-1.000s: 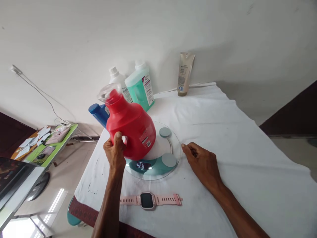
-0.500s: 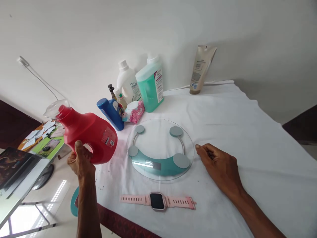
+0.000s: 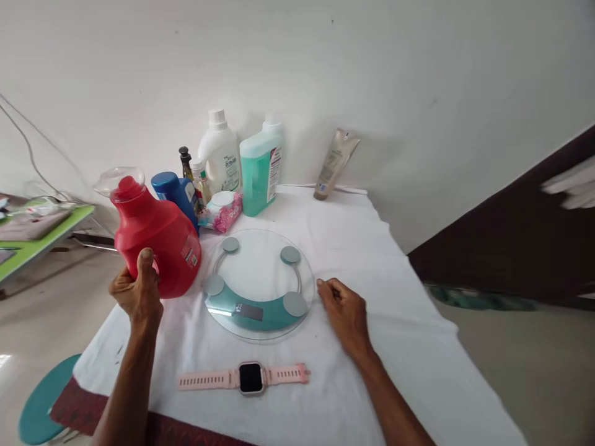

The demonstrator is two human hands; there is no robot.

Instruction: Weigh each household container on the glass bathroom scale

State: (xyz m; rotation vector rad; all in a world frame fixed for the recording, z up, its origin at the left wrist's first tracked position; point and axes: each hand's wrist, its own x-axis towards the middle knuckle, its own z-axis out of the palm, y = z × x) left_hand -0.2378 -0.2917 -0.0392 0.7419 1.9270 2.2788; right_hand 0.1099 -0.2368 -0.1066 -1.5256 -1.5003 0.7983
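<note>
My left hand [image 3: 138, 290] is wrapped round the handle of a red detergent bottle [image 3: 155, 232], thumb on top. The bottle leans left, and a flared clear plastic piece [image 3: 119, 181] surrounds its red neck. Whether its base touches the cloth I cannot tell. A round glass bathroom scale [image 3: 258, 319] with a teal band and grey pads lies to its right. Beside the scale's right edge, my right hand [image 3: 344, 316] is closed in a loose fist over the cloth, with nothing visible in it. A pink-strapped smartwatch [image 3: 251, 378] is laid out flat nearer me.
Behind the scale stand a green liquid bottle [image 3: 260, 170], a white bottle [image 3: 220, 155], a blue bottle [image 3: 174, 189], small bottles and a pink wipes pack [image 3: 227, 217]. A beige tube [image 3: 335, 164] leans against the wall. A teal stool [image 3: 46, 402] is at lower left.
The view has swung to the right, so the table things appear further left. The red bottle is more upright and nearer the blue bottle. My right hand stays beside the scale.
</note>
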